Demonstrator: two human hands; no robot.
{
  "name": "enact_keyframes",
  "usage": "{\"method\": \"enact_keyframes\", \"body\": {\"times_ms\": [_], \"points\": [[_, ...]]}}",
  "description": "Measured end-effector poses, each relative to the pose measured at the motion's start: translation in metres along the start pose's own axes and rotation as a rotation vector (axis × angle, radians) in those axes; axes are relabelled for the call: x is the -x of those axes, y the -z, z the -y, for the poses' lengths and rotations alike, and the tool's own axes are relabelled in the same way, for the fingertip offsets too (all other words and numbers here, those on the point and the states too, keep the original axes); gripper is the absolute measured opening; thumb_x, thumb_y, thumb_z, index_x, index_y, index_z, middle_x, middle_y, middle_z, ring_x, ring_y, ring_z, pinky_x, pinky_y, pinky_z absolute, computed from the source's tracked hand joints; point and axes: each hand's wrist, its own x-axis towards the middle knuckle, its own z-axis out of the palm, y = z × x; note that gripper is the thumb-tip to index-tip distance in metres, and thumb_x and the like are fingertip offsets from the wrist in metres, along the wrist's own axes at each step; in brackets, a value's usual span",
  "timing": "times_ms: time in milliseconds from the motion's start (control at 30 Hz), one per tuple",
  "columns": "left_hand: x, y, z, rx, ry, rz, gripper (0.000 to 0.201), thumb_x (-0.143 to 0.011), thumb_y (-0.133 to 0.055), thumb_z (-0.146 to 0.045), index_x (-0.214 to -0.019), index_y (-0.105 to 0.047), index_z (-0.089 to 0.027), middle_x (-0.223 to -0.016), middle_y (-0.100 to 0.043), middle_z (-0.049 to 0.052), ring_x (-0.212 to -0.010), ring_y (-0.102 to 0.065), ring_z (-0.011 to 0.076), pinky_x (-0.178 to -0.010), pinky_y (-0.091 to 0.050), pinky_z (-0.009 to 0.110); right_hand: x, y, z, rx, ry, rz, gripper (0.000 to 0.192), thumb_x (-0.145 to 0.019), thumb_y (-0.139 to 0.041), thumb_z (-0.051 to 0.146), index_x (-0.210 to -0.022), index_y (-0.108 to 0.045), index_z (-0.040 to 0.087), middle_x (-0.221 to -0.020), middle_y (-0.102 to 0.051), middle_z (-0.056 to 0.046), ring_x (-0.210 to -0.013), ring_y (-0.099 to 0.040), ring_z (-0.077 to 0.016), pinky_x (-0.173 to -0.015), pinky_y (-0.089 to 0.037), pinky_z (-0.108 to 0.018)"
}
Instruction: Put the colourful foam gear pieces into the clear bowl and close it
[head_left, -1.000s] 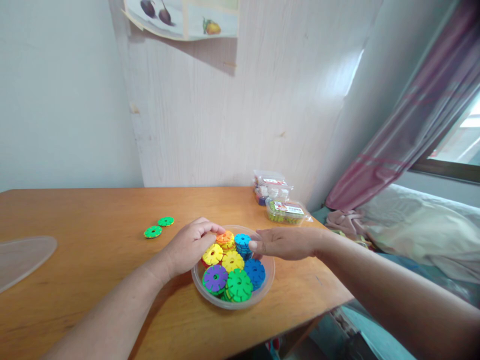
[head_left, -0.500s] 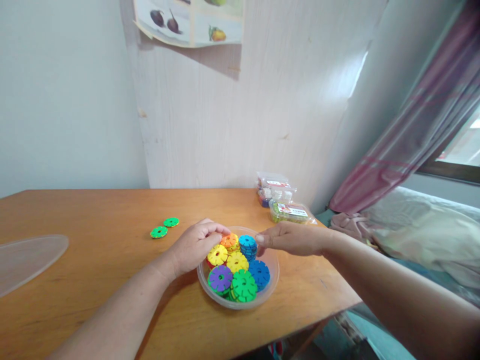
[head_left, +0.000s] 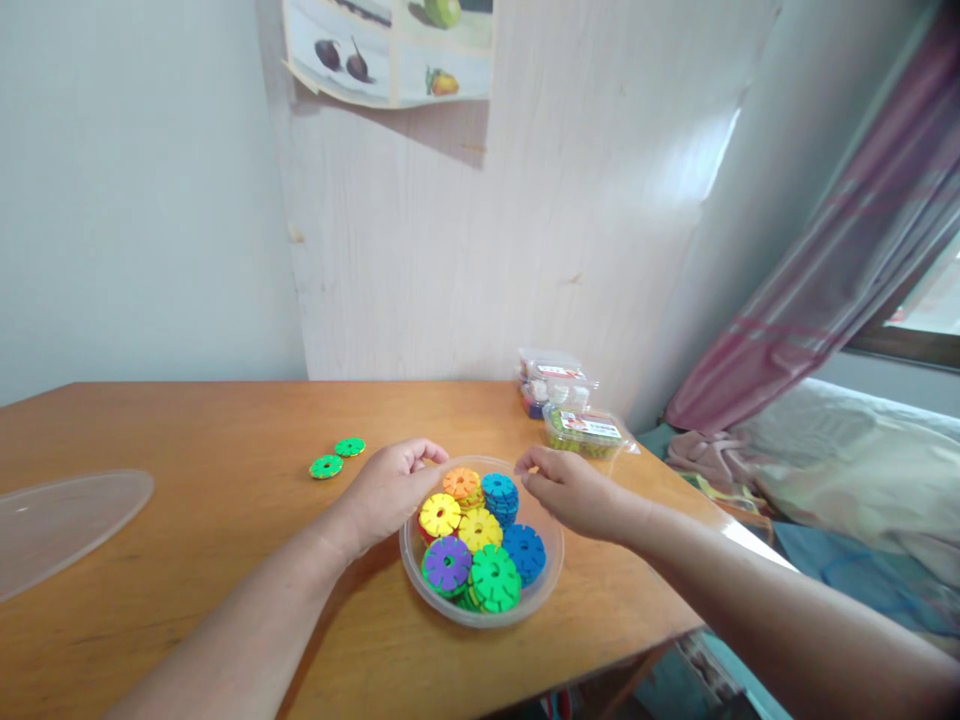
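A clear round plastic bowl (head_left: 553,572) stands on the table. In it are stacks of slotted plastic discs: an orange disc (head_left: 460,483), a yellow disc (head_left: 439,514), a purple disc (head_left: 448,565), a green disc (head_left: 496,578) and blue discs (head_left: 523,553). My left hand (head_left: 397,490) is over the bowl's left rim, fingers bent, a gap between thumb and forefinger, nothing visible in it. Over the right rim, beside the light-blue stack (head_left: 500,497), my right hand (head_left: 574,490) has loosely curled fingers with nothing visible in them. Whether either hand touches the rim is unclear.
Two green discs (head_left: 326,467) lie on the wooden table (head_left: 225,430), left of the bowl. A clear lid (head_left: 67,525) rests at the left edge. Clear food boxes (head_left: 589,428) stand at the back right. Beyond the table's right edge is a bed with bedding (head_left: 847,480).
My right hand has drawn back from the light-blue stack, its fingers now more curled. My left hand has pulled slightly away from the orange disc. The view has shifted a little.
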Motion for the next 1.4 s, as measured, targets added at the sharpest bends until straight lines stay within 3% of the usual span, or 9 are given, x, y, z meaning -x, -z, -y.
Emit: {"method": "enact_keyframes", "body": {"times_ms": [267, 467, 600, 700, 867, 1133, 1267, 1400], "points": [[0.002, 0.001, -0.003, 0.014, 0.016, 0.012, 0.031, -0.079, -0.059, -0.042, -0.097, -0.065, -0.018, -0.082, -0.071, 0.003, -0.07, -0.065, 0.0172, -0.059, -0.048, 0.027, -0.001, -0.001, 0.004, 0.001, 0.022, -0.019, 0.019, -0.086, -0.047, 0.021, -0.095, -0.064, 0.018, -0.088, -0.07, -0.006, -0.081, -0.061, -0.0195, -0.066, -0.041, -0.029], [0.0, 0.002, 0.001, -0.083, -0.026, -0.009, 0.028, -0.08, -0.057, -0.04, -0.097, -0.064, -0.018, -0.076, -0.067, 0.001, -0.066, -0.06, 0.0155, -0.056, -0.043, 0.025, -0.002, 0.001, -0.001, 0.003, 0.019, 0.02, 0.02, -0.087, -0.049, 0.025, -0.097, -0.065, 0.019, -0.077, -0.067, -0.003, -0.068, -0.058, -0.0168, -0.059, -0.039, -0.028], [0.001, 0.006, -0.003, -0.265, -0.17, -0.1, 0.014, -0.079, -0.055, -0.031, -0.083, -0.062, -0.019, -0.078, -0.063, 0.001, -0.072, -0.058, 0.0161, -0.062, -0.044, 0.027, 0.0, 0.01, 0.003, 0.059, 0.107, -0.11, 0.021, -0.086, -0.055, 0.025, -0.101, -0.068, 0.019, -0.093, -0.067, -0.006, -0.079, -0.06, -0.0181, -0.068, -0.044, -0.031], [0.003, 0.01, -0.006, -0.445, -0.334, -0.154, 0.012, -0.078, -0.055, -0.027, -0.074, -0.064, -0.021, -0.088, -0.064, 0.003, -0.086, -0.059, 0.0192, -0.076, -0.046, 0.032, 0.003, 0.014, 0.011, 0.082, 0.214, -0.145, 0.016, -0.087, -0.055, 0.023, -0.091, -0.071, 0.02, -0.095, -0.067, -0.007, -0.091, -0.06, -0.0202, -0.08, -0.046, -0.034], [0.005, 0.011, -0.007, -0.593, -0.476, -0.159, 0.02, -0.082, -0.055, -0.027, -0.081, -0.075, -0.025, -0.108, -0.065, 0.005, -0.107, -0.054, 0.0245, -0.095, -0.042, 0.04, 0.009, 0.013, 0.02, 0.124, 0.329, -0.142, 0.021, -0.089, -0.055, 0.02, -0.088, -0.075, 0.023, -0.112, -0.068, -0.008, -0.107, -0.059, -0.0231, -0.094, -0.044, -0.04], [0.005, 0.009, -0.01, -0.659, -0.474, -0.116, 0.029, -0.084, -0.052, -0.025, -0.093, -0.079, -0.029, -0.117, -0.065, 0.005, -0.111, -0.053, 0.0246, -0.098, -0.041, 0.04, 0.006, 0.009, 0.035, 0.264, 0.394, -0.044, 0.033, -0.094, -0.053, 0.033, -0.122, -0.069, 0.037, -0.143, -0.051, -0.009, -0.125, -0.049, -0.0311, -0.101, -0.039, -0.053], [0.005, 0.011, -0.01, -0.639, -0.463, -0.08, 0.029, -0.085, -0.051, -0.025, -0.092, -0.079, -0.028, -0.118, -0.066, 0.005, -0.113, -0.054, 0.0249, -0.1, -0.04, 0.041, 0.0, 0.006, 0.041, 0.293, 0.433, -0.001, 0.033, -0.096, -0.05, 0.038, -0.123, -0.068, 0.04, -0.145, -0.05, -0.006, -0.133, -0.042, -0.0332, -0.104, -0.035, -0.057], [0.004, 0.011, -0.011, -0.486, -0.409, -0.045, 0.03, -0.086, -0.047, -0.023, -0.09, -0.076, -0.025, -0.108, -0.069, 0.004, -0.107, -0.058, 0.0227, -0.098, -0.043, 0.038, -0.003, 0.005, 0.041, 0.298, 0.44, 0.013, 0.032, -0.095, -0.05, 0.035, -0.12, -0.07, 0.038, -0.144, -0.052, -0.006, -0.136, -0.039, -0.0346, -0.106, -0.033, -0.059]]}}
